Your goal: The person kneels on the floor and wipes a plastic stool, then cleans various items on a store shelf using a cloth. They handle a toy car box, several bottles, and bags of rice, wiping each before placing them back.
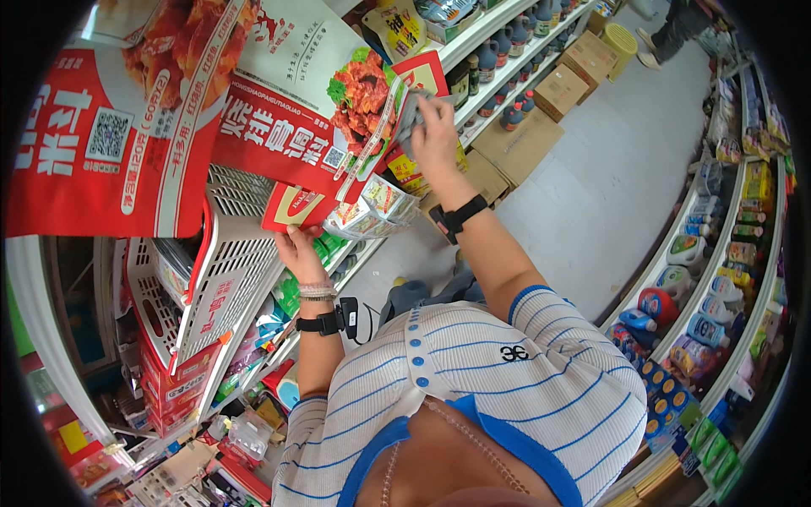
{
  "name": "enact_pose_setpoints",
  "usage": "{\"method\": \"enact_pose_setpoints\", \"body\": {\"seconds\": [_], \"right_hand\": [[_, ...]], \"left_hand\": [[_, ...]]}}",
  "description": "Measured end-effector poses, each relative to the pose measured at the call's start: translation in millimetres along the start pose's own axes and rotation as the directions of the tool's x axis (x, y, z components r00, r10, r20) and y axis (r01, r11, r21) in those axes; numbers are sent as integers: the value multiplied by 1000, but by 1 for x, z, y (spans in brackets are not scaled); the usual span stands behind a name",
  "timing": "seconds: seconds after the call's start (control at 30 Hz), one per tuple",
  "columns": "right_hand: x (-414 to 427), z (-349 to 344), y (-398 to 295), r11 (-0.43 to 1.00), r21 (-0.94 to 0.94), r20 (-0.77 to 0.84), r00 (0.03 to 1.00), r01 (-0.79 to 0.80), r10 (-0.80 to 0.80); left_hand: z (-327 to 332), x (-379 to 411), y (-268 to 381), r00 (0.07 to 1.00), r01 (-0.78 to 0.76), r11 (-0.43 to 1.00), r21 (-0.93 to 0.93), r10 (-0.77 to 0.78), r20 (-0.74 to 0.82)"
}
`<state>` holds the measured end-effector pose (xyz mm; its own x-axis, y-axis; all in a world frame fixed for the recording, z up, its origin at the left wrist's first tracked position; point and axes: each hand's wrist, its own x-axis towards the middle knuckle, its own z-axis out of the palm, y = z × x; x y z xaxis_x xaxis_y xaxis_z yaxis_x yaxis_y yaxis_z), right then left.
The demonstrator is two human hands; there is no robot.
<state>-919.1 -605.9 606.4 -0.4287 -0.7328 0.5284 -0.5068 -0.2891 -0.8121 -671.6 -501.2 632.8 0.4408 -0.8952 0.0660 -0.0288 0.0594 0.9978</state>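
Note:
My right hand (433, 136) holds a crumpled grey cloth (412, 120) at the right edge of a large red and white seasoning pouch (285, 133) printed with a meat dish. Below that pouch, my left hand (299, 252) grips the lower edge of a red carton (298, 206) with a cream oval. Its fingers are partly hidden behind the carton. Another red pouch (114, 139) stands at the left, close to the camera. Beside the carton are clear-wrapped packets (374, 209). A second red carton piece (423, 73) shows behind the cloth.
A pale plastic shopping basket (231, 279) with red handles stands left of my left hand. Shelves hold dark bottles (488, 60) at the top and detergent bottles (687, 250) at the right. Cardboard boxes (516, 146) line the aisle floor. A person's legs (681, 32) appear at the far end.

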Motion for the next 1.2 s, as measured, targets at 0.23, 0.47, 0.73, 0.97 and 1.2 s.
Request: {"method": "enact_pose_setpoints", "body": {"seconds": [0.23,0.47,0.73,0.97,1.2], "right_hand": [[56,-7,36,994,-81,-29,997,-75,73],[46,-48,32,949,154,157,955,-274,251],[-34,-111,-11,798,215,834,531,-563,150],[-89,-59,-104,755,413,883,427,-509,-195],[-98,-48,-125,875,391,902,310,-286,-302]], "left_hand": [[9,-5,-9,999,-22,1000,-5,21,-48],[-13,1,-21,985,-113,991,65,121,-122],[-12,-85,24,993,-48,966,254,18,121],[3,-111,55,962,-162,977,141,125,241],[-159,-60,81,381,-342,929,139,272,-884]]}}
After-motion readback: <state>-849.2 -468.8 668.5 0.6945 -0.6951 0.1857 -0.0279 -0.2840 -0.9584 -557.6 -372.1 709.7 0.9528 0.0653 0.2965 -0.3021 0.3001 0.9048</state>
